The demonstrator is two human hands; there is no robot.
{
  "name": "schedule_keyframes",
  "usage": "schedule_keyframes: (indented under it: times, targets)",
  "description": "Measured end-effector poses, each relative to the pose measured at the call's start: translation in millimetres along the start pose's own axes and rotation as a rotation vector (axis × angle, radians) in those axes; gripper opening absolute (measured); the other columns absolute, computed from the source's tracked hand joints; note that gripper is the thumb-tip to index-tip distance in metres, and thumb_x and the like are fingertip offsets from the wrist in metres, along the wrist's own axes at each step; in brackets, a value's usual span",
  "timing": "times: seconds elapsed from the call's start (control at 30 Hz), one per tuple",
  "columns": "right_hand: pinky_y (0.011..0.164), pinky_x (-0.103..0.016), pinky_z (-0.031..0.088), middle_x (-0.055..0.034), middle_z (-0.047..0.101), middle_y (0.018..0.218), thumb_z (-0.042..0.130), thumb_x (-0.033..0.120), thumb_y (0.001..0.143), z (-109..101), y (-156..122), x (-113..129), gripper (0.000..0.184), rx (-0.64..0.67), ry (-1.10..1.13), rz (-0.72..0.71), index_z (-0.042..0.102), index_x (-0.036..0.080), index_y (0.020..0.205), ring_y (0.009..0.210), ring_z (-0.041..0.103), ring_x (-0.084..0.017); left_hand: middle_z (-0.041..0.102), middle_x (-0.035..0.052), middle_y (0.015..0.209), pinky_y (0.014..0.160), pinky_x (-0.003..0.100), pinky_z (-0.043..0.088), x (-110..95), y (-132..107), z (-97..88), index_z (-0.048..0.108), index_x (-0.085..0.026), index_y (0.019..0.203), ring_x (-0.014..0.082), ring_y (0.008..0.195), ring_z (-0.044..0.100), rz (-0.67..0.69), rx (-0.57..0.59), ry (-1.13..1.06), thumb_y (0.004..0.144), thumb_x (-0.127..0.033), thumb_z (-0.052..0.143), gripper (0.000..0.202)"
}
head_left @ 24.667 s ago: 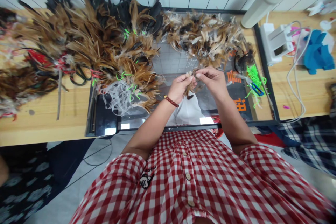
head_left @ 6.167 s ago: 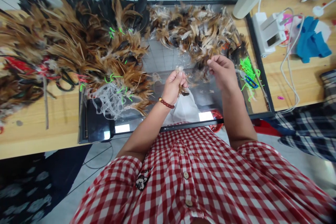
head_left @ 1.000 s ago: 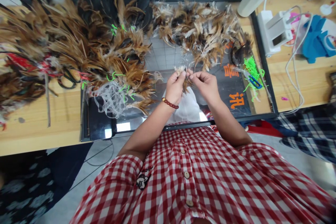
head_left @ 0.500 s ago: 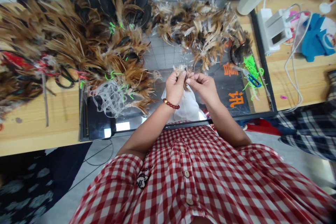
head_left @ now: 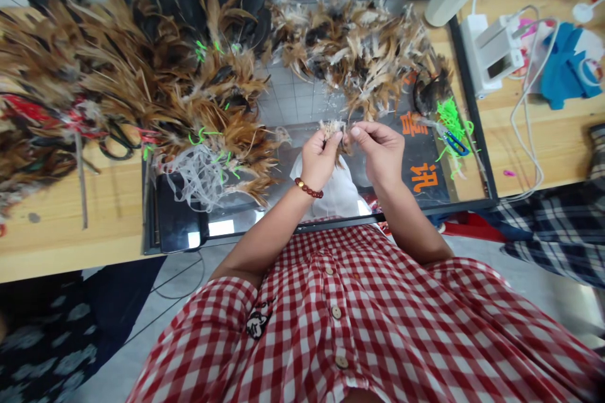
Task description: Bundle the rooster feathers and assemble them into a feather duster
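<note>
My left hand (head_left: 320,157), with a beaded bracelet on the wrist, is closed around a small bunch of brown feathers (head_left: 334,128). The pale quill ends stick up above the thumb, and brown tips show below. Just to the right, my right hand (head_left: 384,150) pinches thumb against forefinger on what looks like a small brown feather (head_left: 348,140), partly hidden by the fingers. Both hands are over the black-framed glass panel (head_left: 288,91). Beyond them lies a loose pile of brown and white feathers (head_left: 359,44).
To the left are long brown feathers (head_left: 155,69), clear ribbon strips (head_left: 201,176), scissors (head_left: 118,141) and a phone (head_left: 182,214). At right lie green ties (head_left: 449,116), a blue-handled snipper (head_left: 456,143), a power strip (head_left: 479,53) and a white cable (head_left: 520,113). People sit on both sides.
My right hand has moved a little to the right, away from the bunch, and turned more upright. My left hand keeps its hold on the feathers, shifting slightly right.
</note>
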State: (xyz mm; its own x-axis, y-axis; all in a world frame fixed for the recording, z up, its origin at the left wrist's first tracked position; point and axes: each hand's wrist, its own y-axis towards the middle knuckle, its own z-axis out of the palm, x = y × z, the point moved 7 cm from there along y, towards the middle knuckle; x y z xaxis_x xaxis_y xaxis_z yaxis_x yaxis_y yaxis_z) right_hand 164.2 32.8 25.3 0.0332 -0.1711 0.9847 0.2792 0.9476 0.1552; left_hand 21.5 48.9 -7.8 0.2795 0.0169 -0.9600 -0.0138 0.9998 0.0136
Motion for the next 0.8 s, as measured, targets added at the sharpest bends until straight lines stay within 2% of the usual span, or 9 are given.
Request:
schedule_keyframes:
  times: [0.2,0.4,0.53,0.7,0.8]
  targets:
    - [0.078,-0.032,0.06,0.0016,0.072,0.076,0.089,0.054,0.075,-0.3,0.9,2.1,0.033,0.02,0.012,0.035,0.078,0.024,0.084,0.074,0.067,-0.014,0.076,0.0021,0.081,0.079,0.029,0.055,-5.1,-1.9,3.2,0.073,-0.019,0.078,0.015,0.078,0.068,0.031,0.047,0.024,0.082,-0.062,0.077,0.043]
    - [0.074,-0.029,0.054,0.0028,0.064,0.073,0.083,0.057,0.081,1.7,-0.8,11.7,0.036,0.063,-0.021,-0.046,0.072,0.023,0.077,0.07,0.061,-0.012,0.075,0.0009,0.08,0.08,0.029,0.055,2.5,-0.2,1.1,0.073,-0.02,0.079,0.0153,0.079,0.069,0.012,0.024,0.049,0.085,-0.059,0.076,0.039]
    - [0.077,-0.031,0.053,0.0016,0.065,0.076,0.085,0.052,0.08,0.2,1.2,11.4,0.031,0.035,-0.092,-0.093,0.075,0.024,0.076,0.075,0.059,-0.013,0.074,-0.0006,0.078,0.076,0.028,0.054,7.7,0.7,-0.2,0.073,-0.02,0.082,0.0146,0.076,0.066,-0.003,0.01,0.056,0.084,-0.06,0.077,0.04]
    - [0.078,-0.033,0.054,0.0006,0.067,0.077,0.086,0.049,0.079,-0.3,2.5,7.1,0.024,0.017,-0.127,-0.055,0.08,0.025,0.077,0.078,0.061,-0.015,0.075,0.0012,0.08,0.078,0.031,0.056,2.4,-2.1,5.6,0.075,-0.021,0.088,0.0169,0.078,0.069,0.002,0.087,0.066,0.086,-0.061,0.075,0.041]
    - [0.077,-0.033,0.055,0.0003,0.068,0.077,0.088,0.05,0.076,-1.2,2.6,6.8,0.025,0.015,-0.099,-0.037,0.081,0.026,0.076,0.079,0.062,-0.015,0.071,0.0003,0.073,0.073,0.03,0.056,-0.6,-4.3,11.6,0.073,-0.021,0.086,0.0156,0.072,0.067,-0.034,0.156,0.039,0.085,-0.064,0.074,0.043]
